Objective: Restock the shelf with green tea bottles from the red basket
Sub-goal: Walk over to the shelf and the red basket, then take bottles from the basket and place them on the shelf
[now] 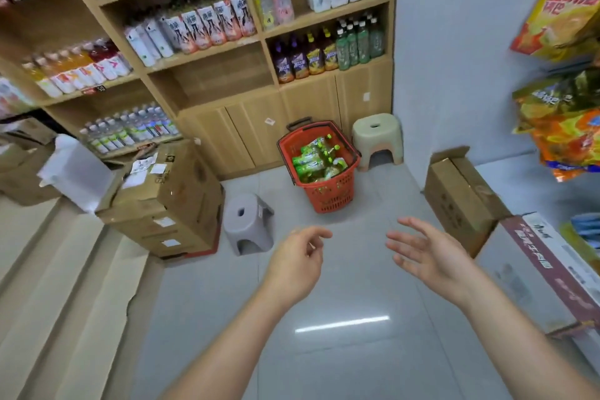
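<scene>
A red basket [331, 195] stands on the floor in front of the wooden shelf unit [207, 52]. Several green tea bottles [313, 161] lie inside it, green caps pointing right. One shelf compartment [220, 75], just above the cabinet doors, holds nothing. Green-labelled bottles [358, 40] stand on the shelf to its right. My left hand [300, 258] hovers below the basket, fingers loosely curled, holding nothing. My right hand [425, 252] is spread, palm facing left, also with nothing in it. Both hands are well short of the basket.
A grey stool [246, 221] stands left of the basket, a pale green stool [378, 140] behind it to the right. Stacked cardboard boxes [168, 201] sit at the left, an opened box [461, 198] at the right. Snack bags [565, 127] hang on the right.
</scene>
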The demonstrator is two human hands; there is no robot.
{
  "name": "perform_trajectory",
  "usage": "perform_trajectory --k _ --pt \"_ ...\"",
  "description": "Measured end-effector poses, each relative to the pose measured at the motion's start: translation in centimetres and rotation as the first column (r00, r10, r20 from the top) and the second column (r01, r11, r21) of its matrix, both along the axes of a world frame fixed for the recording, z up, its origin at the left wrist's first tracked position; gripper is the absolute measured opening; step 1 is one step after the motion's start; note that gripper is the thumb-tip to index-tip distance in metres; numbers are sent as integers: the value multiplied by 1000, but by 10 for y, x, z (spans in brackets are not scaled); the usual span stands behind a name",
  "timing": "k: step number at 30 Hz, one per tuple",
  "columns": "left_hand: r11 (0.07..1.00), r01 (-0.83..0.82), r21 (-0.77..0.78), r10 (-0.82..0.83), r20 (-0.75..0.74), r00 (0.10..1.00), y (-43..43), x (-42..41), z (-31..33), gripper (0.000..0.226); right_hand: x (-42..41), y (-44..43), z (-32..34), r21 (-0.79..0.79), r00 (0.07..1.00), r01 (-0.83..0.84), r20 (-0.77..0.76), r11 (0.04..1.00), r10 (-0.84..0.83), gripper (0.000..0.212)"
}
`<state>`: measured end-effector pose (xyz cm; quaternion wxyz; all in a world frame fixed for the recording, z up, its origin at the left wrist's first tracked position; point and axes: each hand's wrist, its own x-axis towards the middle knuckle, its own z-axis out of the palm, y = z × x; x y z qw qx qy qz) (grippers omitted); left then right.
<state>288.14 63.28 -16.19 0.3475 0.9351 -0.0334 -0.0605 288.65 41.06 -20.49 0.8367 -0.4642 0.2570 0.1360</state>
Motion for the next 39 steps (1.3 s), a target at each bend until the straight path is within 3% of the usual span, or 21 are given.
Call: perform_trajectory --k 5,8,11,18,26,30,34,39 --pt "995 35 91 -33 -21 999 47 149 -23 35 150 44 -25 6 998 29 -61 1000 -28 42" --pt "977 108 183 -104 -28 994 86 245 -45 40 235 79 -49 -84 997 39 -63 996 -44 52" --pt "951 170 258 -164 -45 985 128 346 -70 45 314 119 -73 -245 997 60 -37 968 -71 50" --pt "889 319 330 -292 -130 947 171 547 -136 53 478 179 -129 -633 999 -28 0 774 36 71" --pt "762 483 431 -418 -244 875 148 740 -256 71 643 169 -253 -839 993 -96 -42 535 112 81" --pt "666 572 478 -450 -355 820 131 822 -326 75 706 155 -332 -872 981 -195 -168 448 101 91" --pt "616 632 471 -447 -452 772 122 875 -389 81 745 153 -396 -860 960 -276 -266 429 83 99" --pt "505 740 444 -517 -531 671 109 914 -449 83 775 160 -452 -795 936 -293 -353 531 -11 101"
